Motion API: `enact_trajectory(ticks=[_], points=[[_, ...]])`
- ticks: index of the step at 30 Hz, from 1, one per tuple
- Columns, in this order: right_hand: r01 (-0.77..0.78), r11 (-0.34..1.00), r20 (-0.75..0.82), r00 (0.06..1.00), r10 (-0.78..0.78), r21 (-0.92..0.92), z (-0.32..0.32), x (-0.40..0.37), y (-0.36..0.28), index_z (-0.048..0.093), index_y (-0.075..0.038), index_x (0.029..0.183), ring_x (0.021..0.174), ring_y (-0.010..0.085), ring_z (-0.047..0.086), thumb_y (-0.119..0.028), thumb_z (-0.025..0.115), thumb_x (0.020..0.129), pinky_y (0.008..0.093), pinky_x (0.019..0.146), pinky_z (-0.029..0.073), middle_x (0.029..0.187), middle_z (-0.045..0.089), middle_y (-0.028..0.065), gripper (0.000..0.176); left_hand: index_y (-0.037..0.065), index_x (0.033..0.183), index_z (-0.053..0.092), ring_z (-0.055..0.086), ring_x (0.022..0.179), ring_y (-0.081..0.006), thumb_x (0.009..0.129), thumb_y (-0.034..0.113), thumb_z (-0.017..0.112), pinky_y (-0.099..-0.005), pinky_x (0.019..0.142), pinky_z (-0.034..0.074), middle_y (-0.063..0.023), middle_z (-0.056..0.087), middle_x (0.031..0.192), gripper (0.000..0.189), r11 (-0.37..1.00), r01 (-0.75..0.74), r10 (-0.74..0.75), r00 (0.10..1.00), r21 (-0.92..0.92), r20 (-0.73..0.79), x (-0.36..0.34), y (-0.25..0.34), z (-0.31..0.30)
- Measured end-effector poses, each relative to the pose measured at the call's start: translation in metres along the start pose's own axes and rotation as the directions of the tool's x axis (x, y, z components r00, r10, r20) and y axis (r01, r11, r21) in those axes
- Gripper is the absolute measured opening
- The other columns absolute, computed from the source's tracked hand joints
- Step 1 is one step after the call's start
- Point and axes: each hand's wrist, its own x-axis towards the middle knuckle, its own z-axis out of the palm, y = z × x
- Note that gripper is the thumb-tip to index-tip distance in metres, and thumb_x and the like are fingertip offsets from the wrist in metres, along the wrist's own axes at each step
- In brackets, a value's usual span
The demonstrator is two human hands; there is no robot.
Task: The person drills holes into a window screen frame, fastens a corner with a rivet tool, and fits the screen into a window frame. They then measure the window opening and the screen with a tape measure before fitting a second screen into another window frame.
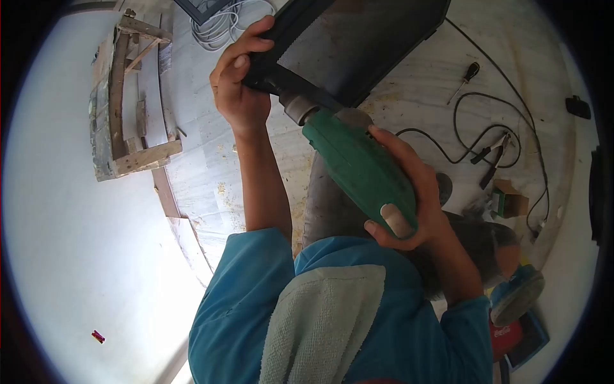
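Observation:
My right hand (416, 192) is wrapped around the body of a green power drill (358, 166). The drill points up and to the left, its chuck (298, 107) close to the corner of a black-framed panel (307, 83). The bit's tip is hard to make out against the dark frame. That same corner is gripped by my left hand (240, 80), with the fingers curled over the outer edge. A dark, glossy sheet (364, 45) fills the inside of the frame, which is tilted in front of me.
A rough wooden stool-like frame (118, 96) lies at the left. Coiled white cable (214, 29) sits at the top. On the right are a screwdriver (471, 72), pliers (495, 157), a black cord (455, 121), a small open box (510, 200) and a red container (505, 336).

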Motion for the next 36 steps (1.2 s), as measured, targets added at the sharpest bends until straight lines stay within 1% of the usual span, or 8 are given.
enact_trajectory(ticks=[2,3,8,17,26,29,35,36], points=[[0.02,0.999,-0.008,1.0,-0.021,-0.038,0.003,-0.002,-0.001,0.037,0.002,0.133,0.097,0.0255,0.062,-0.018,0.071,0.053,0.0309,0.082,0.048,0.117,0.055,0.0184,0.089,-0.012,0.091,0.061,0.055,0.106,-0.0317,0.078,0.019,0.039,-0.0357,0.096,0.039,-0.0289,0.057,0.111,0.04,1.0,-0.009,0.009,1.0,-0.017,-0.001,-0.004,0.001,-0.001],[-0.032,0.999,-0.023,0.999,0.032,0.018,0.01,-0.007,-0.009,0.038,0.002,0.133,0.097,0.0256,0.062,-0.018,0.071,0.053,0.0311,0.082,0.047,0.116,0.056,0.0185,0.089,-0.012,0.091,0.061,0.055,0.106,-0.0318,0.078,0.019,0.039,-0.0356,0.096,0.039,-0.029,0.057,0.111,0.04,0.999,0.052,-0.052,0.999,0.017,-0.002,-0.009,0.012,-0.004],[-0.06,0.998,-0.007,0.998,0.061,0.033,0.01,-0.006,-0.008,0.038,0.002,0.133,0.095,0.0263,0.063,-0.018,0.071,0.053,0.0316,0.081,0.048,0.115,0.056,0.0188,0.089,-0.013,0.091,0.061,0.055,0.106,-0.0323,0.078,0.018,0.039,-0.0357,0.096,0.039,-0.0292,0.058,0.111,0.04,0.999,0.04,-0.04,0.999,0.008,0.003,-0.01,0.012,-0.003],[-0.022,0.998,-0.006,1.0,0.022,-0.065,0.009,-0.002,-0.006,0.039,0.0,0.133,0.093,0.0288,0.064,-0.019,0.071,0.052,0.0327,0.079,0.049,0.113,0.057,0.0185,0.088,-0.013,0.089,0.061,0.056,0.105,-0.033,0.078,0.016,0.038,-0.0365,0.096,0.039,-0.0293,0.059,0.107,0.038,1.0,0.005,-0.005,1.0,0.027,-0.001,-0.008,0.009,0.0],[-0.056,0.992,0.01,0.998,0.057,-0.109,0.007,0.003,-0.008,0.039,-0.001,0.133,0.095,0.0311,0.063,-0.02,0.071,0.053,0.0353,0.08,0.05,0.115,0.056,0.0186,0.088,-0.013,0.087,0.061,0.056,0.104,-0.0322,0.077,0.015,0.038,-0.036,0.096,0.039,-0.0292,0.06,0.106,0.037,1.0,-0.014,0.014,1.0,0.008,-0.009,-0.004,0.005,0.0],[0.009,0.985,0.005,1.0,-0.008,-0.17,0.008,0.008,-0.006,0.038,-0.001,0.133,0.097,0.0317,0.062,-0.02,0.071,0.053,0.0358,0.082,0.05,0.115,0.057,0.0181,0.089,-0.012,0.085,0.06,0.057,0.103,-0.0331,0.077,0.013,0.037,-0.0373,0.095,0.04,-0.0298,0.06,0.104,0.035,0.992,-0.084,0.087,0.996,0.091,-0.03,0.001,0.0,-0.002],[0.044,0.999,0.006,0.999,-0.044,-0.025,-0.004,-0.009,0.003,0.037,0.002,0.133,0.104,0.0287,0.06,-0.019,0.071,0.058,0.0338,0.087,0.047,0.12,0.054,0.0191,0.085,-0.012,0.08,0.058,0.058,0.099,-0.036,0.076,0.011,0.037,-0.0414,0.093,0.042,-0.0318,0.06,0.1,0.032,0.958,-0.251,0.246,0.968,0.14,0.052,0.0,-0.006,-0.001],[0.02,1.0,-0.003,1.0,-0.02,0.0,-0.007,-0.02,0.002,0.035,0.003,0.134,0.107,0.0286,0.058,-0.019,0.071,0.058,0.0341,0.089,0.045,0.121,0.052,0.0194,0.086,-0.011,0.082,0.057,0.056,0.102,-0.0367,0.079,0.013,0.036,-0.0432,0.094,0.042,-0.0321,0.058,0.104,0.032,0.968,-0.223,0.215,0.974,0.113,0.074,0.001,-0.009,-0.005]])
